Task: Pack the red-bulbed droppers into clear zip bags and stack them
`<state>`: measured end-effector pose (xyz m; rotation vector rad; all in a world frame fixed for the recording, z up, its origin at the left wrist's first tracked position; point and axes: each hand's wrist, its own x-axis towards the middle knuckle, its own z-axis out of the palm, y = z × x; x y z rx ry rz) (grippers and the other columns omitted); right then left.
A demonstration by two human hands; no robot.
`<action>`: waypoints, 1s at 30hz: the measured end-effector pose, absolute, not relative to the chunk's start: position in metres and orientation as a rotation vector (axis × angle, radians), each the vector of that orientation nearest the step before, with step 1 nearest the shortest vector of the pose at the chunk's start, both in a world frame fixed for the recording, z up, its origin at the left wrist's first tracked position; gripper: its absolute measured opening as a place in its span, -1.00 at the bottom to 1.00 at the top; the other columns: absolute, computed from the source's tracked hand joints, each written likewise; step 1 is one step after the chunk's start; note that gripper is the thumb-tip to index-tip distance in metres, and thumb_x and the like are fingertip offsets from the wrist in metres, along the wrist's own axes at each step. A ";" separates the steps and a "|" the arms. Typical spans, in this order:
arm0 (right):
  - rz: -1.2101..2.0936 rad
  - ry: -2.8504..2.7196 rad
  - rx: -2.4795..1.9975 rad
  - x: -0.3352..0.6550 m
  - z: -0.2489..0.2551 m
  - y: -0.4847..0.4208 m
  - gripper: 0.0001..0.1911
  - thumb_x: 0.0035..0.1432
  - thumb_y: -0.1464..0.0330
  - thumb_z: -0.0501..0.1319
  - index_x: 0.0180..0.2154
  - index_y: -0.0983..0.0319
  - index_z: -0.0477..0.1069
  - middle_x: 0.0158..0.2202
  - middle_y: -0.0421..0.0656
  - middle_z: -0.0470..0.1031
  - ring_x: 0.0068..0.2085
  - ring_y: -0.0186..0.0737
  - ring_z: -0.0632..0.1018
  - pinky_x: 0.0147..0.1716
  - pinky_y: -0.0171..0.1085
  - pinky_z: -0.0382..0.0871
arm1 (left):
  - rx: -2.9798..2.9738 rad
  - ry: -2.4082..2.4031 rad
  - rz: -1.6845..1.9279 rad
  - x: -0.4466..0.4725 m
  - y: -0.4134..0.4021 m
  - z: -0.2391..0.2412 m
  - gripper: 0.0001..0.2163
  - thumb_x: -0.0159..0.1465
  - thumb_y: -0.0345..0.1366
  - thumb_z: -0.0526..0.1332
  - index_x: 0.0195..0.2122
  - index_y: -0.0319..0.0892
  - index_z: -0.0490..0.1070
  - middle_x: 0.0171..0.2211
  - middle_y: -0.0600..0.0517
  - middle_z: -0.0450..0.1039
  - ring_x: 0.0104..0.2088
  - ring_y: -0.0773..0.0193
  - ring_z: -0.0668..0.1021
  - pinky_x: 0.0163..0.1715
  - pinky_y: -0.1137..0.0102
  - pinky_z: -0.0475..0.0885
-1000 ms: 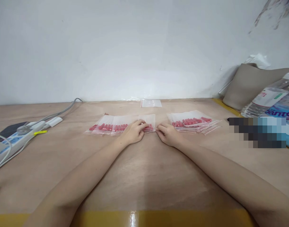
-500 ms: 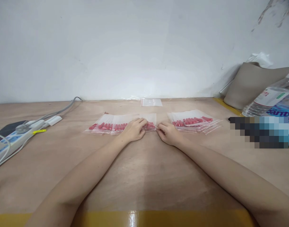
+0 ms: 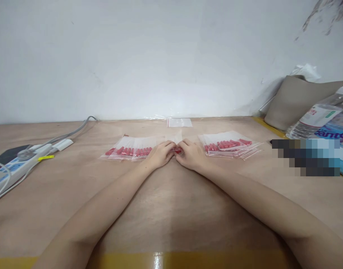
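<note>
Both my hands meet at the middle of the wooden table (image 3: 165, 209). My left hand (image 3: 159, 154) and my right hand (image 3: 189, 153) are curled, fingertips pinching a small clear zip bag of red pieces (image 3: 177, 150) between them. To the left lies a row of like bags with red pieces (image 3: 129, 150). To the right sits a stack of filled bags (image 3: 230, 145). An empty clear bag (image 3: 179, 122) lies farther back by the wall.
A power strip with grey cables (image 3: 20, 160) lies at the left edge. At the right stand a tan bag (image 3: 297, 97), a plastic water bottle (image 3: 317, 116) and a blurred patch (image 3: 306, 157). A yellow strip (image 3: 160, 259) runs along the near table edge.
My right hand has slid left along the bag until it touches my left hand. The left hand has barely moved.
</note>
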<state>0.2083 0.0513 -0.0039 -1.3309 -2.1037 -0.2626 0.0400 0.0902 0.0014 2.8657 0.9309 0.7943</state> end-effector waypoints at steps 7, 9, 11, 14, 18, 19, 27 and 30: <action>-0.132 -1.998 -1.508 0.206 -0.005 0.057 -0.92 0.00 0.37 0.15 -0.37 0.19 0.32 -0.33 -0.15 0.40 -0.43 -0.26 0.39 -0.52 -0.30 0.11 | 2.918 0.917 0.823 0.040 0.089 -0.002 -0.71 0.20 -0.49 -0.01 -0.10 -0.13 0.32 -0.06 0.01 0.34 -0.07 0.23 0.42 -0.07 0.35 0.34; -0.107 -1.948 -1.530 0.207 -0.008 0.058 -0.89 -0.02 0.37 0.15 -0.34 0.19 0.32 -0.31 -0.15 0.40 -0.41 -0.25 0.40 -0.51 -0.30 0.12 | 2.932 0.947 0.831 0.040 0.088 -0.002 -0.66 0.15 -0.52 -0.01 -0.08 -0.14 0.32 -0.04 0.01 0.32 -0.06 0.22 0.41 -0.05 0.33 0.33; -0.087 -1.917 -1.524 0.209 -0.011 0.059 -0.86 -0.02 0.37 0.16 -0.32 0.19 0.32 -0.30 -0.15 0.40 -0.40 -0.24 0.41 -0.50 -0.30 0.15 | 2.927 0.978 0.835 0.040 0.087 -0.003 -0.61 0.09 -0.53 0.02 -0.05 -0.14 0.30 -0.02 0.00 0.31 -0.05 0.20 0.40 -0.03 0.32 0.32; -0.060 -1.901 -1.458 0.214 -0.014 0.062 -0.85 -0.02 0.33 0.18 -0.33 0.20 0.34 -0.32 -0.14 0.40 -0.39 -0.25 0.41 -0.46 -0.30 0.20 | 2.930 0.990 0.821 0.037 0.086 -0.002 -0.61 0.05 -0.50 0.07 -0.05 -0.17 0.30 -0.03 -0.02 0.32 -0.04 0.17 0.39 -0.03 0.31 0.31; 0.004 -1.964 -1.359 0.227 -0.016 0.063 -0.81 -0.01 0.27 0.20 -0.32 0.21 0.39 -0.32 -0.14 0.39 -0.42 -0.31 0.40 -0.39 -0.30 0.25 | 3.000 0.988 0.815 0.036 0.084 0.000 -0.71 0.11 -0.43 0.11 -0.11 -0.18 0.34 -0.04 -0.05 0.33 -0.03 0.14 0.37 -0.01 0.29 0.29; 0.017 -1.982 -1.352 0.230 -0.016 0.062 -0.80 0.00 0.25 0.20 -0.31 0.21 0.40 -0.32 -0.14 0.39 -0.43 -0.32 0.40 -0.39 -0.30 0.25 | 3.000 1.002 0.824 0.038 0.084 0.000 -0.73 0.13 -0.39 0.12 -0.11 -0.18 0.34 -0.06 -0.04 0.34 -0.04 0.14 0.38 -0.02 0.28 0.29; -0.110 -2.001 -1.467 0.222 -0.013 0.064 -0.77 -0.01 0.18 0.19 -0.33 0.16 0.43 -0.34 -0.19 0.43 -0.34 -0.25 0.44 -0.36 -0.30 0.21 | 2.927 1.127 0.855 0.046 0.090 -0.005 -0.76 0.12 -0.47 0.12 -0.17 -0.18 0.35 -0.25 0.00 0.43 -0.25 0.20 0.48 -0.26 0.35 0.40; -0.143 -1.982 -1.508 0.216 -0.014 0.065 -0.81 0.01 0.23 0.18 -0.32 0.16 0.42 -0.32 -0.18 0.43 -0.35 -0.25 0.44 -0.38 -0.29 0.20 | 2.938 1.135 0.867 0.044 0.091 -0.007 -0.73 0.08 -0.53 0.09 -0.20 -0.19 0.39 -0.27 -0.02 0.44 -0.22 0.17 0.46 -0.17 0.30 0.38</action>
